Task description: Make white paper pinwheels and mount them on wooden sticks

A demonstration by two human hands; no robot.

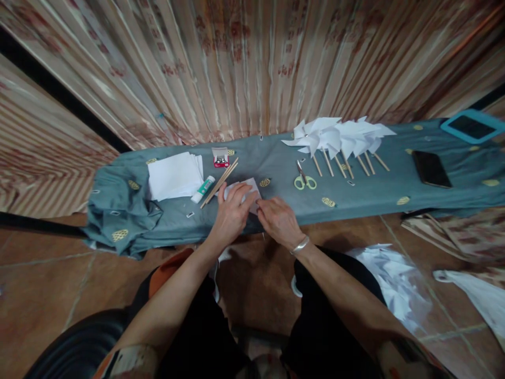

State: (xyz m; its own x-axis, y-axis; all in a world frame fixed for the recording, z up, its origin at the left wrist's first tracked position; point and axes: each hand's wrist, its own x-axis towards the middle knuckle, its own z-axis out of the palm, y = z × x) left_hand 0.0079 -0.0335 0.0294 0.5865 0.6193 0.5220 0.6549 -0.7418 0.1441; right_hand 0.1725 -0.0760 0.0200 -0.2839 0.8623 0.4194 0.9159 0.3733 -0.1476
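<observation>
A piece of white paper [252, 184] lies at the front edge of the cloth-covered bench, partly hidden by both hands. My left hand [232, 209] rests over it from the left, fingers bent and gripping the paper against the bench. At the paper's right corner my right hand [277, 220] is closed, thumb and fingers pinching its edge. Just left of my left hand lie several thin wooden sticks [219, 182] and a green and white glue stick [203, 189]. Scissors with light green handles [304, 182] lie to the right of the paper.
A stack of white paper [174, 176] lies left, near a small open red box [220, 157] of metal pieces. Several paper pinwheels on sticks [341, 138] lie at the back right. Beyond are a dark phone [431, 169] and a blue-framed tablet [471, 126]. A bag of folded paper [398, 284] sits on the floor.
</observation>
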